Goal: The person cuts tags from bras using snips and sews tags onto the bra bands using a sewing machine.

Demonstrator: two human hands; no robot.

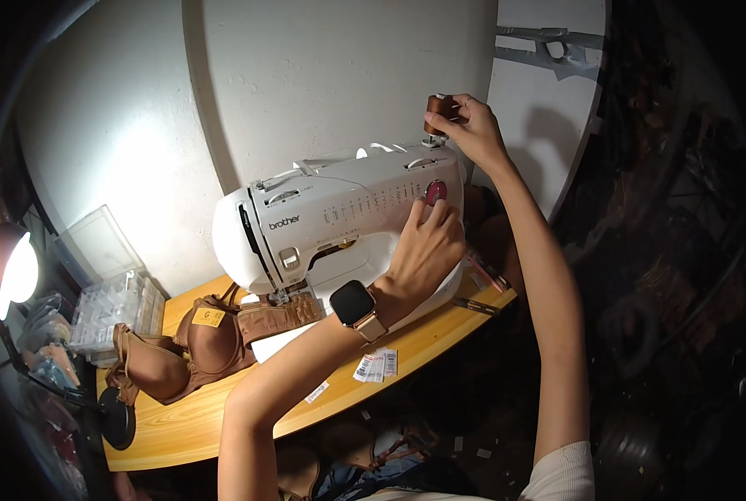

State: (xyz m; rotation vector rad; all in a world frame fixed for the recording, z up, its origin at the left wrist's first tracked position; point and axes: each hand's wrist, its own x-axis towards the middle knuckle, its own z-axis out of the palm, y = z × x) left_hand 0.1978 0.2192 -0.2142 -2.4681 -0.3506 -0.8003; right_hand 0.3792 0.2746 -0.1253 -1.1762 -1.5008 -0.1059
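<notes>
A white Brother sewing machine (340, 221) stands in front of me on the wooden table. My left hand (430, 246), with a watch on its wrist, reaches across the machine's front, fingers closed at the pink stitch dial (436, 192). Up at the machine's top right, my right hand (471, 127) grips a spool of brown thread (435, 115) over the spool pin area. Under the needle end lies the band of a brown bra (214, 338), its cups resting on the table to the left. A yellow tag (209, 316) marked G sits on one cup.
Paper labels (376, 366) lie near the table's (306, 417) front edge. Tweezers or a similar dark tool (476, 307) rest at the right end. A clear compartment box (114, 317) and a lit lamp (18, 271) are at the left. Behind the machine is a white wall (331, 83).
</notes>
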